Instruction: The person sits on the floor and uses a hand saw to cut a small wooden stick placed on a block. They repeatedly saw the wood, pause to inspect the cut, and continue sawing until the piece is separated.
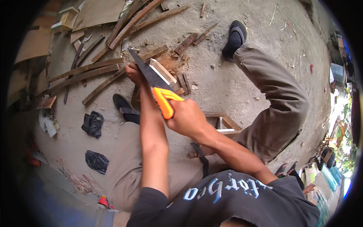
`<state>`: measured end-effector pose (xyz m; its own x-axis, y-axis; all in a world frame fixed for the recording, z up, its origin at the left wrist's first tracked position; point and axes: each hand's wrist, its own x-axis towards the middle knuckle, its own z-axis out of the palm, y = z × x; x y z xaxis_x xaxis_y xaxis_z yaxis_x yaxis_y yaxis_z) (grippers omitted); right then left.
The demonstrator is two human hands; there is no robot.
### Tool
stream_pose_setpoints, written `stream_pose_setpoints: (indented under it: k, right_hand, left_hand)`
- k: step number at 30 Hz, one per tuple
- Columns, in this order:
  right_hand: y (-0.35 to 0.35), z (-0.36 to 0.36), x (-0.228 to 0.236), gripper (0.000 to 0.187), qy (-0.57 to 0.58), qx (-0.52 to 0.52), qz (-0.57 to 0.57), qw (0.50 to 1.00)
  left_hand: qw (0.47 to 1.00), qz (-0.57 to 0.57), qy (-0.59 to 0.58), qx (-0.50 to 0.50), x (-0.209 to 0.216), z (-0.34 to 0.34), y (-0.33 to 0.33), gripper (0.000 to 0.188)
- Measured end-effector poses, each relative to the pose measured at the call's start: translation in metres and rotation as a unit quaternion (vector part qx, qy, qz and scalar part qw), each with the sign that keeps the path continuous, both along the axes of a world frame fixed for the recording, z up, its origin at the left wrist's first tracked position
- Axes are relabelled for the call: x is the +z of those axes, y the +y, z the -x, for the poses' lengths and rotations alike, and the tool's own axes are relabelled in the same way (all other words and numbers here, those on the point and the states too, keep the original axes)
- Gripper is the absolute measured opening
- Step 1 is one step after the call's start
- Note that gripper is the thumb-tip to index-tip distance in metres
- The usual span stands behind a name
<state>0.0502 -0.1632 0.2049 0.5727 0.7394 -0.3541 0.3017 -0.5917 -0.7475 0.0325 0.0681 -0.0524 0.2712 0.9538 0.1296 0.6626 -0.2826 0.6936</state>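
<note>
My right hand (187, 118) is wrapped round the orange handle of a handsaw (162, 104). The dark blade slants up and to the left, along the edge of a pale, layered wooden block (162, 71). Sawdust lies on the ground just beyond the block. On the other side of the blade is my left hand (134, 73), its fingers curled, beside a long wooden strip (107, 82). What those fingers grip is hidden by the hand and the blade.
Several long wooden strips (132, 24) lie in a pile at the far left. Short wood offcuts (185, 44) are scattered ahead. A wooden frame (228, 123) sits between my legs. Two black plastic bags (93, 124) lie on the left, by my shoe (124, 106).
</note>
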Motion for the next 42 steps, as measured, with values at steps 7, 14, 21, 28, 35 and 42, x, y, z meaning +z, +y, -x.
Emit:
stream_pose_setpoints:
  k: [7, 14, 21, 28, 35, 42]
  right_hand:
    - [-0.017, -0.002, 0.016, 0.014, 0.007, -0.003, 0.009, 1.000]
    - [-0.047, 0.008, 0.026, 0.015, 0.010, 0.009, -0.006, 1.000]
    - [-0.037, 0.005, 0.026, 0.017, 0.010, 0.017, -0.011, 1.000]
    - [-0.015, -0.016, 0.013, 0.015, -0.003, -0.002, 0.036, 0.999]
    - [-0.093, -0.031, -0.017, 0.015, -0.121, -0.060, -0.039, 0.990]
    - [-0.110, -0.061, -0.136, 0.017, -0.245, -0.103, 0.029, 0.963]
  left_hand:
    - [0.999, -0.013, -0.005, 0.040, 0.009, -0.008, -0.008, 0.038]
    - [0.998, -0.031, -0.015, 0.054, 0.016, -0.019, 0.000, 0.039]
    - [0.998, -0.044, 0.023, 0.024, 0.010, -0.012, 0.010, 0.034]
    - [0.996, -0.024, -0.013, 0.084, 0.020, -0.020, -0.006, 0.034]
    - [0.997, -0.004, -0.070, 0.036, 0.043, -0.011, -0.012, 0.039]
    - [0.959, -0.083, -0.011, -0.272, 0.052, 0.022, -0.041, 0.035]
